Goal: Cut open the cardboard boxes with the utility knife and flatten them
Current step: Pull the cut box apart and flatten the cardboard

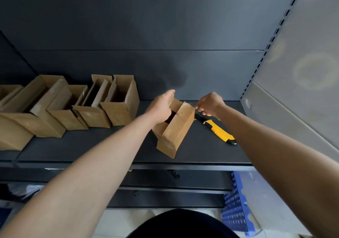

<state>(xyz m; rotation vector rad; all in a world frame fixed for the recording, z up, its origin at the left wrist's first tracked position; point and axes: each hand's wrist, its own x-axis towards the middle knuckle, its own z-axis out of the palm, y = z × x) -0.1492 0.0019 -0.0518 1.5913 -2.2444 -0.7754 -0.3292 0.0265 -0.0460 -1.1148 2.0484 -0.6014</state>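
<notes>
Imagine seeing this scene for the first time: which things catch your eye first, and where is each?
Mid-shelf, the left hand grips the open top of a cardboard box while the right hand pinches at its far corner. A yellow and black utility knife lies on the dark shelf just right of that box. A row of opened boxes stands along the shelf's left side.

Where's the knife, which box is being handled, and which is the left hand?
utility knife (pixel 219 131): head view, its yellow handle.
cardboard box (pixel 178 129): head view, its right side panel.
left hand (pixel 160 107): head view, back of the hand.
</notes>
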